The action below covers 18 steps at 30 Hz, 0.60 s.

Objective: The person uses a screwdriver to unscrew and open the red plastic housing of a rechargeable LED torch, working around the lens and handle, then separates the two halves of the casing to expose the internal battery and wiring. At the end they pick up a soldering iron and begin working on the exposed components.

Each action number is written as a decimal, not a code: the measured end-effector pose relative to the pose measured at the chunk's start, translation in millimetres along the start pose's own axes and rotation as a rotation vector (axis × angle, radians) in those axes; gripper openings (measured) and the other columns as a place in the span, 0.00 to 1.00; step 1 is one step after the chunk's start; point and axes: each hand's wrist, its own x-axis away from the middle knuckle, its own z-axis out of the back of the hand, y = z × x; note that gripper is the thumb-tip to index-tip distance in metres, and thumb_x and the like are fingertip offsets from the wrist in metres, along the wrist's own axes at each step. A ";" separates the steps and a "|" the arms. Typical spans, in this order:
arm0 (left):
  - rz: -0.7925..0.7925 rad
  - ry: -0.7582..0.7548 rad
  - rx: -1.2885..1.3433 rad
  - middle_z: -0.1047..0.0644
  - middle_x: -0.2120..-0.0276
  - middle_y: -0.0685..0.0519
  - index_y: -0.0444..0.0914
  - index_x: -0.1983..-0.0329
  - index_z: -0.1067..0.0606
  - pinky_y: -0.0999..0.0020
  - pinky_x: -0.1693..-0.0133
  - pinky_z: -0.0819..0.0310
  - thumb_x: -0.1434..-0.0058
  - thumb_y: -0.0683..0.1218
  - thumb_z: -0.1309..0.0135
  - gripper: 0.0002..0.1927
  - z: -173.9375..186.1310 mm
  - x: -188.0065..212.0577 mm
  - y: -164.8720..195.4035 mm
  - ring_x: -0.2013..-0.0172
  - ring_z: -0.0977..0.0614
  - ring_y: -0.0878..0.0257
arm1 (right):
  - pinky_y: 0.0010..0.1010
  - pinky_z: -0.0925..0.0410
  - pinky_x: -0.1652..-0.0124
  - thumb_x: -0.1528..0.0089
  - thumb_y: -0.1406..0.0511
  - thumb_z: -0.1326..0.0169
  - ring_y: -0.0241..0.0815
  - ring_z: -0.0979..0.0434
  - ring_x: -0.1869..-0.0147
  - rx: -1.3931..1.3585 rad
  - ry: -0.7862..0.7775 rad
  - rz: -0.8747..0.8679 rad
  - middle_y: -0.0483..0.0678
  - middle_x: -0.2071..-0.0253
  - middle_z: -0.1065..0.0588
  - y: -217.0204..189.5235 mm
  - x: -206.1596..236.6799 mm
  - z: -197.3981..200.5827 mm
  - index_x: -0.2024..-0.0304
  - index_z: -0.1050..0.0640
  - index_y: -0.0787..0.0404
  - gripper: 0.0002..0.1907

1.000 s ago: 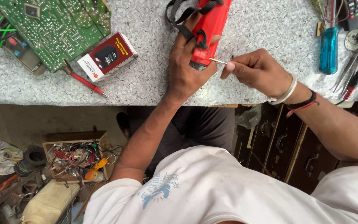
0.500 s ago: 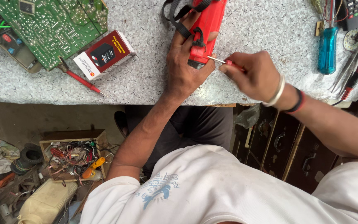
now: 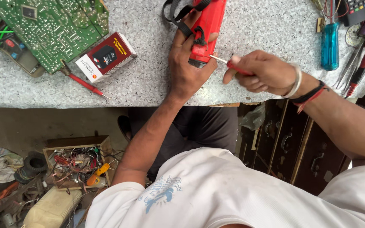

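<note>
Right hand (image 3: 262, 74) with screwdriver (image 3: 227, 62), now slightly lower on red device (image 3: 205, 27).

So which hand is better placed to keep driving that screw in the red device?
Right. The right hand holds the small screwdriver with its tip at the red device. The left hand is clamped around the device, steadying it on the table.

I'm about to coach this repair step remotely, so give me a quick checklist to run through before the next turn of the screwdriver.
1. Left hand grips the red device on the worktop: ok.
2. Right hand holds the small red screwdriver: ok.
3. Tip reaches the device's lower end: ok.
4. Tip seated in a screw head: cannot tell.
5. Black strap clear of the tip: ok.
6. Left fingers clear of the shaft: not ok, thumb lies close.
</note>
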 end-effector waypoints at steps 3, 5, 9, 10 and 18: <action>-0.025 0.017 -0.037 0.36 0.27 0.49 0.44 0.40 0.22 0.60 0.31 0.29 0.42 0.38 0.31 0.26 -0.7 0.2 -1.5 0.28 0.33 0.51 | 0.26 0.55 0.83 0.27 0.55 0.52 0.27 0.53 0.83 -0.064 -0.004 0.083 0.34 0.85 0.45 4.5 -5.9 -3.4 0.60 0.20 0.70 0.23; -0.031 0.013 -0.058 0.36 0.28 0.48 0.44 0.40 0.23 0.59 0.31 0.29 0.44 0.37 0.33 0.27 0.6 0.2 -2.3 0.29 0.33 0.49 | 0.27 0.54 0.84 0.28 0.56 0.52 0.28 0.52 0.84 0.129 0.085 0.146 0.35 0.87 0.45 2.4 -7.1 -9.5 0.62 0.18 0.67 0.22; -0.035 0.010 -0.082 0.36 0.28 0.47 0.45 0.40 0.22 0.59 0.32 0.30 0.43 0.38 0.31 0.27 0.9 -1.0 -2.5 0.29 0.33 0.49 | 0.23 0.44 0.75 0.25 0.58 0.48 0.26 0.40 0.77 1.064 0.499 0.846 0.36 0.77 0.37 5.3 -1.5 -31.8 0.59 0.20 0.69 0.19; -0.034 0.012 -0.078 0.36 0.28 0.47 0.45 0.40 0.22 0.59 0.32 0.29 0.43 0.38 0.31 0.27 -0.2 -1.6 -2.3 0.30 0.32 0.49 | 0.24 0.44 0.76 0.27 0.58 0.47 0.27 0.41 0.78 1.020 0.496 0.757 0.37 0.80 0.37 3.9 -0.2 -32.2 0.61 0.19 0.68 0.19; -0.056 0.038 -0.085 0.35 0.28 0.49 0.43 0.41 0.21 0.60 0.32 0.27 0.44 0.36 0.32 0.27 -2.0 -3.1 -2.5 0.30 0.32 0.50 | 0.27 0.49 0.80 0.29 0.57 0.49 0.27 0.46 0.80 0.486 0.235 0.259 0.36 0.85 0.39 -4.9 6.3 -6.9 0.63 0.15 0.64 0.20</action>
